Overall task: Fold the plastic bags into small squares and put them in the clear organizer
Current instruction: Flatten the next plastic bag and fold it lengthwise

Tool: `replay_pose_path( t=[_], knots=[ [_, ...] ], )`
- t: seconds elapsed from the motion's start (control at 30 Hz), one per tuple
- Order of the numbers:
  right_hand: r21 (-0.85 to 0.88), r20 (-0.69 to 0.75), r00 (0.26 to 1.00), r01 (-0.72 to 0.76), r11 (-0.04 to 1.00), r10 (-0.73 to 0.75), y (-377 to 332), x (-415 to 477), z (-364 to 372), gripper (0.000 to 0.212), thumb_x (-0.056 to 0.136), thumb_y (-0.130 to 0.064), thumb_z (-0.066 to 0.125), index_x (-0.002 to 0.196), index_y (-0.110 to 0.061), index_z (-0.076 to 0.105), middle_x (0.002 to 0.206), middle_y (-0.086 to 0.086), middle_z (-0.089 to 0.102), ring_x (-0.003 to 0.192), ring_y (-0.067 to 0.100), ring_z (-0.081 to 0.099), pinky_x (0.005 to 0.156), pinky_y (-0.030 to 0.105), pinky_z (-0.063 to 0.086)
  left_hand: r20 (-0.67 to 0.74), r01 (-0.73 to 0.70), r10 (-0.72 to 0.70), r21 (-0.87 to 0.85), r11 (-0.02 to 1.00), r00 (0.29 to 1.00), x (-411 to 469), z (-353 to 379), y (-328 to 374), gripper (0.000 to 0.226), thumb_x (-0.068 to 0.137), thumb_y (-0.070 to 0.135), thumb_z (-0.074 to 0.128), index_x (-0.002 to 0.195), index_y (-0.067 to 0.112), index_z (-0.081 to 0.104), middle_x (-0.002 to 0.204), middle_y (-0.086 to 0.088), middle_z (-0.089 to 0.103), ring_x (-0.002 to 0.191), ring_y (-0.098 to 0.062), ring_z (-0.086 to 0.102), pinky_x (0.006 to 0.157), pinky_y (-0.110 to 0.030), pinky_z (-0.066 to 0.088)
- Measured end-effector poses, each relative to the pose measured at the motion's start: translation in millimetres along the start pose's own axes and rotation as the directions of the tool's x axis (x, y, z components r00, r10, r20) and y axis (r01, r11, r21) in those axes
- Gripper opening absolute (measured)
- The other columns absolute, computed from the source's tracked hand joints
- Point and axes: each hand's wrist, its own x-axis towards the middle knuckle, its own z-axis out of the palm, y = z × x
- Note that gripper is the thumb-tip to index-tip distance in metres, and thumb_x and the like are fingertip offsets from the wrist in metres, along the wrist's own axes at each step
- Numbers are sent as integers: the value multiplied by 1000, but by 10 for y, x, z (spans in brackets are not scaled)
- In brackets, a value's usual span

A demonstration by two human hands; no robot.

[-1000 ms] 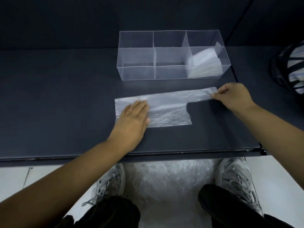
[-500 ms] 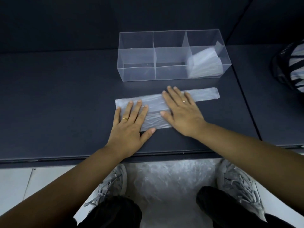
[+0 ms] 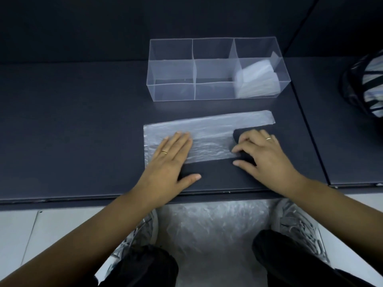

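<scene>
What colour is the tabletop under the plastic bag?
The tabletop is a plain dark blue-grey, shown best in the head view.

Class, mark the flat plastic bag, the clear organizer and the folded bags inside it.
plastic bag (image 3: 209, 131), head view, its flat middle.
clear organizer (image 3: 172, 79), head view, its front wall.
folded bags (image 3: 257, 79), head view, the stack's front.

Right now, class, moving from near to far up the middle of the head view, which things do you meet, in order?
In order: crumpled plastic on the floor → dark table → flattened plastic bag → clear organizer.
</scene>
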Motion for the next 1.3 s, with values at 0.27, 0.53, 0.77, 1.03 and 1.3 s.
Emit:
replay_pose_path(
  t=[0.27, 0.53, 0.77, 1.03, 1.3],
  knots=[
    [132, 147, 984, -117, 984, 98, -40, 169, -67, 7, 88, -9, 64, 81, -11, 64, 92, 1, 56, 91, 22, 52, 83, 35, 40, -51, 95, -93, 42, 995, 994, 143, 60, 55, 75, 93, 58, 36, 151, 12, 22, 159, -1, 16, 147, -14, 12, 117, -24, -5],
    [-33, 151, 972, -177, 984, 180, -197, 151, -417, 70, 70, -73, 53, 123, -27, 49, 128, -7, 41, 121, 13, 35, 101, 29, 15, -273, -25, 40, 61, 998, 961, 79, 99, 210, 31, 88, 10, 64, 116, -2, 66, 122, -15, 65, 114, -31, 62, 97, -48, 49],
    [-33, 42, 999, -10, 999, 11, -444, 218, -1, 27, 82, -19, 71, 108, -15, 69, 111, 1, 70, 103, 25, 64, 102, 41, 35, -219, -26, -12, -167, 986, 976, 1, -24, 180, 30, 94, 17, 53, 119, 7, 67, 122, -4, 66, 119, -17, 58, 104, -31, 42],
    [534, 205, 861, -497, 684, 465, 57, 369, -91, 16, 88, -21, 67, 74, -14, 67, 74, -7, 71, 75, 5, 64, 70, 6, 43, -9, 387, -639, -789, 477, 769, -173, -243, -277, 14, 87, 18, 68, 80, 30, 73, 78, 21, 72, 75, 9, 64, 74, -4, 44],
    [566, 197, 776, -589, 577, 599, 63, 493, 13, 16, 82, -14, 71, 68, -19, 66, 62, -6, 71, 61, 3, 65, 70, 14, 50, -292, 479, -733, -601, 640, 615, -56, -244, -223, 3, 88, 17, 65, 91, 18, 64, 86, 1, 67, 75, -13, 61, 77, -26, 50]
  ],
)
